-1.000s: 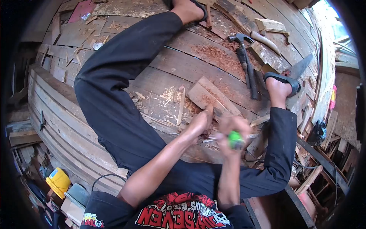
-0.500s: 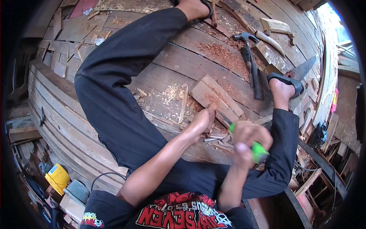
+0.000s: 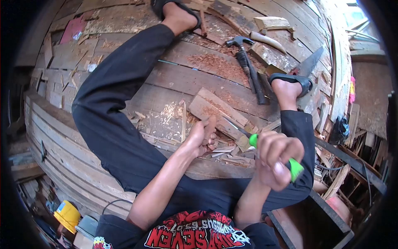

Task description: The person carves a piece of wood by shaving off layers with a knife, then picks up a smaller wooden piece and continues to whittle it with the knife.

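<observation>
My right hand (image 3: 277, 157) is wrapped round the green handle (image 3: 295, 169) of a screwdriver-like tool, whose thin metal shaft (image 3: 236, 128) points up and left over a wooden block (image 3: 217, 111). Between the thumb and fingers of my left hand (image 3: 203, 136) is a small reddish-brown wood piece (image 3: 210, 124), near the lower left edge of the block. Reddish shavings lie on the block. The tool's tip is close to the small piece; whether they touch I cannot tell.
A hammer (image 3: 248, 68), a saw (image 3: 311, 62) and wood offcuts (image 3: 271, 23) lie at the upper right, near my sandalled foot (image 3: 288, 89). Pale shavings (image 3: 172, 112) cover boards between my legs. A yellow bucket (image 3: 67, 213) stands lower left.
The whole view has shifted, with the floor items now further left. My right hand has drawn back from my left, and more of the tool's shaft and the small wood piece shows.
</observation>
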`<state>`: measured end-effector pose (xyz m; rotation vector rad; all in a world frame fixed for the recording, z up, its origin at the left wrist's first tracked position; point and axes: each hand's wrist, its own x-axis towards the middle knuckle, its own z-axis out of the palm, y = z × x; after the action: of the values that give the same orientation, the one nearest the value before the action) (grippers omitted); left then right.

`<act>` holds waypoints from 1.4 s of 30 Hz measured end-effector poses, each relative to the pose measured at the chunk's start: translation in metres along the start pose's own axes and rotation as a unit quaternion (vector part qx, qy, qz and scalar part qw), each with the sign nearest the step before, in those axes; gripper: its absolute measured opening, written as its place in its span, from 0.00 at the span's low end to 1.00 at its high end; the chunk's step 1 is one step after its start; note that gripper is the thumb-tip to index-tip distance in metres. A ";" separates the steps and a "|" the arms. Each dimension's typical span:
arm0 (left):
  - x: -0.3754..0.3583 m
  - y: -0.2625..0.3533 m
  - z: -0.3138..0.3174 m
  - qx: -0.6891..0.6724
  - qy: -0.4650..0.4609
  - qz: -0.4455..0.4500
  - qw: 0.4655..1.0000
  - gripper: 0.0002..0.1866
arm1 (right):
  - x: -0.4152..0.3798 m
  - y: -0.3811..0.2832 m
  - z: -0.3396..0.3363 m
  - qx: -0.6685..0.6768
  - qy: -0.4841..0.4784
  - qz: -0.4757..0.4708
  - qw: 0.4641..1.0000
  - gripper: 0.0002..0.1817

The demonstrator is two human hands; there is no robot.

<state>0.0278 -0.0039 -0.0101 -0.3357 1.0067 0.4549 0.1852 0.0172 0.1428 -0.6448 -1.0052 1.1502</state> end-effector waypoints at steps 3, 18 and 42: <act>0.002 0.003 -0.003 -0.052 -0.013 -0.017 0.998 0.17 | 0.004 -0.006 0.001 -0.035 -0.035 -0.038 0.998 0.14; 0.008 -0.001 -0.010 -0.101 -0.035 -0.024 0.994 0.16 | -0.020 0.032 0.000 -0.068 -0.028 -0.026 0.997 0.16; -0.017 -0.004 -0.001 0.048 0.054 0.028 0.997 0.15 | -0.014 0.033 -0.017 -0.024 0.063 0.016 0.998 0.17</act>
<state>0.0217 -0.0110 0.0041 -0.2487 1.1406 0.4412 0.1854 0.0149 0.1029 -0.7637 -0.9196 1.1018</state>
